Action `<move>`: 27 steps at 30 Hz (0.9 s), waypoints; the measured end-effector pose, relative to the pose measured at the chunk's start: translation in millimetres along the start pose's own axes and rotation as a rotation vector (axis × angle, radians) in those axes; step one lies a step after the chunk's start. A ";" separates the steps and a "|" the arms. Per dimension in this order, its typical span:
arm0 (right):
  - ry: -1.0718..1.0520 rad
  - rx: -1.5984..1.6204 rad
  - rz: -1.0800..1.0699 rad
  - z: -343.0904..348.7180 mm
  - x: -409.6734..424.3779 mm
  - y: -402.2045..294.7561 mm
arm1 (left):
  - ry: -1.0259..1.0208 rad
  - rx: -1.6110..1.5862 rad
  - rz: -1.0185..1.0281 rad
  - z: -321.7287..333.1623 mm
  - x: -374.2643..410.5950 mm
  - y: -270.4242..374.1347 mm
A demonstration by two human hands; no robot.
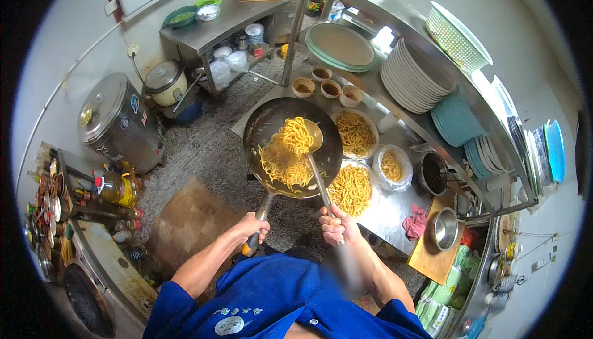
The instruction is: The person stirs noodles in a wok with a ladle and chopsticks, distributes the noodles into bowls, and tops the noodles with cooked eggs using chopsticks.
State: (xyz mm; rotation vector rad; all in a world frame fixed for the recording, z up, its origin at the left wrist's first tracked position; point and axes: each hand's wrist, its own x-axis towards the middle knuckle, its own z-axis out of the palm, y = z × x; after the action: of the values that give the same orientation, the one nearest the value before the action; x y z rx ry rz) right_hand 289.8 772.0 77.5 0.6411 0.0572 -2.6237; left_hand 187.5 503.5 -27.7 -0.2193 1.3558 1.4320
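Note:
My left hand (252, 228) grips the handle (264, 207) of a dark wok (262, 121), held out before me and tilted. Yellow noodles (289, 172) lie in the wok. In my right hand (339, 225) is the long handle of a metal ladle (316, 136), whose bowl is in the wok against a raised clump of noodles. Right of the wok, a plate of noodles (351, 190) and another plate of noodles (356, 133) stand on a steel table (387, 214). A bag-lined bowl (402, 181) beside them also holds noodles.
Several small bowls of sauce (330, 89) sit at the table's far end. A steel shelf post (296, 28) rises there, and stacked plates (414, 77) fill the shelf. A red cloth (415, 222), cutting board (428, 246) and metal bowl (444, 229) are rightward. Leftward stands a stove counter (104, 255).

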 end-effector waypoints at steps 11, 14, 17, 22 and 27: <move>-0.068 0.164 -0.105 47.4 -93.2 13.9 | -0.056 -0.101 -0.019 -2.5 -3.3 0.8; -0.026 0.193 -0.178 48.7 -130.3 20.1 | -0.076 -0.096 -0.029 -1.0 -5.0 1.5; 0.005 0.105 -0.238 34.6 -156.0 23.7 | -0.065 -0.087 -0.039 -1.7 -3.5 0.9; 0.248 -0.100 -0.400 -24.5 -159.0 25.2 | -0.077 -0.081 -0.058 0.1 -4.2 5.8; 0.705 -0.557 -0.540 -93.1 -130.8 27.0 | -0.096 -0.134 -0.055 -0.5 -6.4 5.2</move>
State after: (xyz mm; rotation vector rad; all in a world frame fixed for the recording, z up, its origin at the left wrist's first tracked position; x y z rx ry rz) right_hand 445.6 813.5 54.8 1.4342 1.2678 -2.4933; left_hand 185.8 500.9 -20.0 -0.2700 1.1691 1.4707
